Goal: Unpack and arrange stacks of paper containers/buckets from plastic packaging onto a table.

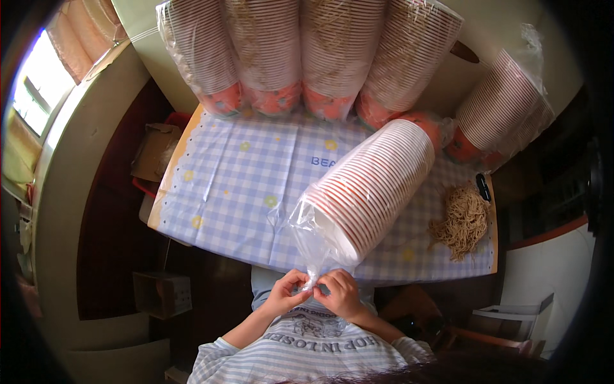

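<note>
A long stack of nested paper cups lies slanted across the table inside a clear plastic bag. Its open white mouth points toward me, and an orange-red cup is at the far end. The bag's end is gathered into a narrow twisted neck at the table's near edge. My left hand pinches this neck from the left, fingers closed. From the right, my right hand pinches the same neck close to the left fingertips. Whether a thread is between the fingers is too small to tell.
Several bagged cup stacks stand upright along the table's far edge, another bagged stack at far right. A heap of tan string lies on the right beside a black object. The tablecloth is checked blue. A cardboard box sits left.
</note>
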A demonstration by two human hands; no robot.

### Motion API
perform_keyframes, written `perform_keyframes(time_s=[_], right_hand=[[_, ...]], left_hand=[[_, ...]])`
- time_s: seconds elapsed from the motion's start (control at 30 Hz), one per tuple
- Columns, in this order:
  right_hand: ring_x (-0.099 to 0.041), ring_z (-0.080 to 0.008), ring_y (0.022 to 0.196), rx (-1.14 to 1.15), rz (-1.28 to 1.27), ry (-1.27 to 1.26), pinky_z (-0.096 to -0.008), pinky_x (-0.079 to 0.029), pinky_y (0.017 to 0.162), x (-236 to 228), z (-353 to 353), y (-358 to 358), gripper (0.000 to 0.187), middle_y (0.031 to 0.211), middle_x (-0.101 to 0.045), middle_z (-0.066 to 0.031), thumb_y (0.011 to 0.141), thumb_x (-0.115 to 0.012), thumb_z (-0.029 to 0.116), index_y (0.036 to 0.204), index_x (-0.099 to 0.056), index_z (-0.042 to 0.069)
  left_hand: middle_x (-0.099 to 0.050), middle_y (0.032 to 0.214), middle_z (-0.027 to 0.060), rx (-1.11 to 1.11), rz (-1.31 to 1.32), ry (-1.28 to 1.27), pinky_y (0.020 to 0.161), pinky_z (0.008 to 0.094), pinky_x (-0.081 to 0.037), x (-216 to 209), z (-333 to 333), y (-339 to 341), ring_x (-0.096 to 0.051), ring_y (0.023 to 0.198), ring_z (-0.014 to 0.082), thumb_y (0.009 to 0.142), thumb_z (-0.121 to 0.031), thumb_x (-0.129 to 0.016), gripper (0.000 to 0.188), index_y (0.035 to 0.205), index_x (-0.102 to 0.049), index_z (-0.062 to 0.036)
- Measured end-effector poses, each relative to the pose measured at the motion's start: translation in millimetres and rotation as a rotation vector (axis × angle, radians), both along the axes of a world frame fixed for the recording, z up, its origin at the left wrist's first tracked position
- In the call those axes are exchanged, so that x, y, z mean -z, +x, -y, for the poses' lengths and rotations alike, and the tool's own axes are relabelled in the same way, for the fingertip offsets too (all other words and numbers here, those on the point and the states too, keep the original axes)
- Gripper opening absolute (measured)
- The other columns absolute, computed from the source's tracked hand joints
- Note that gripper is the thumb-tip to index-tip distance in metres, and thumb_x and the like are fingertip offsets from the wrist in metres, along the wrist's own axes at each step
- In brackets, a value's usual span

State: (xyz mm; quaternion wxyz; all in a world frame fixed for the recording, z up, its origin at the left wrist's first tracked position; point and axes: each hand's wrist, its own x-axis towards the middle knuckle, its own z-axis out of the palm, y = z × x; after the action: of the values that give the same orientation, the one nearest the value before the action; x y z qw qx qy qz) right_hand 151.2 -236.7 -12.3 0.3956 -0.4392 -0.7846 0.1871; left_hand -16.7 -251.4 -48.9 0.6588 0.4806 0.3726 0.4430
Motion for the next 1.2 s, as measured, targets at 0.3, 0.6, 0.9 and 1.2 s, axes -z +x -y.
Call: perform_keyframes(time_s=[0.3,0.6,0.9,1.2], right_hand=[[-0.054,-0.0132,0.059,-0.037,-0.408,-0.717,-0.0246,-0.044,0.056,19,9,2,0.013,0.066,-0.055,-0.0018,0.068,-0.064,0.009,0.076,-0.056,0.003],[-0.049,-0.0065,0.063,-0.218,-0.980,-1.291,-0.0194,-0.039,0.057,17,8,9,0.007,0.073,-0.056,-0.0008,0.079,-0.058,0.008,0.081,-0.057,0.002],[-0.052,-0.0081,0.082,-0.293,-0.882,-1.197,-0.0212,-0.041,0.075,45,8,5,0.018,0.089,-0.055,-0.0007,0.080,-0.058,0.007,0.096,-0.053,0.001],[-0.058,-0.0139,0.061,-0.142,-0.151,-0.770,-0.0269,-0.046,0.055,7,13,-4,0.028,0.070,-0.060,-0.0083,0.071,-0.069,0.019,0.085,-0.053,0.002]], left_hand=[[-0.054,0.079,0.0056,-0.103,-0.646,0.583,0.069,0.0305,-0.037,-19,-8,-3,-0.051,0.074,0.0215,0.060,-0.001,-0.063,0.030,0.089,-0.057,-0.0077],[-0.058,0.084,0.0019,-0.042,-0.185,-0.085,0.070,0.0253,-0.039,14,7,-9,-0.053,0.078,0.0125,0.073,-0.001,-0.057,0.021,0.094,-0.055,-0.0036],[-0.057,0.086,-0.0006,0.349,-0.056,-0.602,0.070,0.0217,-0.042,28,21,0,-0.052,0.076,0.0079,0.084,-0.012,-0.050,0.021,0.100,-0.056,0.0004],[-0.056,0.083,0.0035,-0.048,-0.247,-0.218,0.069,0.0226,-0.043,20,10,-20,-0.052,0.077,0.0089,0.090,-0.017,-0.047,0.021,0.098,-0.052,0.0009]])
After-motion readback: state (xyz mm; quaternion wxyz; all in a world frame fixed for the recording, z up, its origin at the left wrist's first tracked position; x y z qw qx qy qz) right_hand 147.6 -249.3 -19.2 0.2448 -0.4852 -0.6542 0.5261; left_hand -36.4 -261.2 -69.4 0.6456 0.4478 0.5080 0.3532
